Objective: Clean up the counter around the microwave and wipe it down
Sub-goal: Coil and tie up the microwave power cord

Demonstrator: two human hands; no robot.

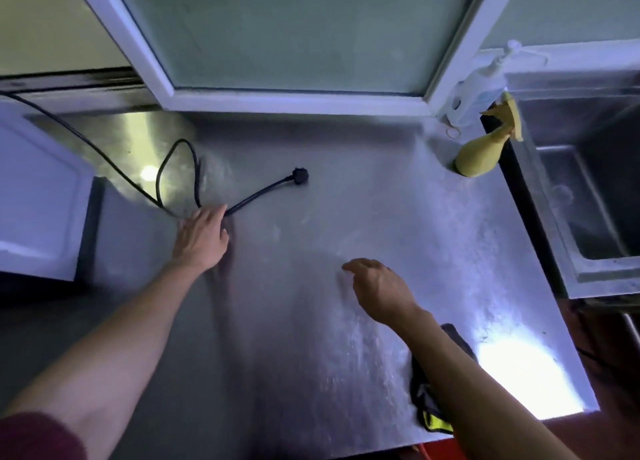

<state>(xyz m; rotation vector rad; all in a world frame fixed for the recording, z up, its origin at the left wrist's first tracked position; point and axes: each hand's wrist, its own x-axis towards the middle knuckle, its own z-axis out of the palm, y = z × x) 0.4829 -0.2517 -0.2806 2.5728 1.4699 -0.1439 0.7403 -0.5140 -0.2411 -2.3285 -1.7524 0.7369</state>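
Hands first. Left hand [202,239] reaches fwd over the steel counter [346,217], fingers fairly straight and together, fingertips right at the black power cord [180,168] where it crosses itself; whether they actually press the cord or just touch the counter beside it, can't tell. Nothing gripped. Right hand [375,286] is near the counter's middle, palm down, fingers loosely bent and relaxed, holding nothing; it looks to be just above the surface, contact not clear.

Cord runs from the far left edge, loops once, and ends in a plug [298,175] lying flat on the counter, well apart from both hands. Dark cloth w/ yellow trim [431,390] lies near the front edge, partly hidden under the right forearm. Yellow spray bottle [485,148] stands at the back right corner, next to a white pump bottle [481,85] by the window frame [298,101].

Counter is brushed stainless, streaky and hazy on the right half, w/ bright glare patches at front right and back left. White appliance [38,196] at left, only part in view — prob. the microwave, can't confirm. Steel sink [595,196] sits to the right, separated from the counter by a dark gap. Frosted glass window at the back. Dark red sleeve [38,437] shows at bottom left.
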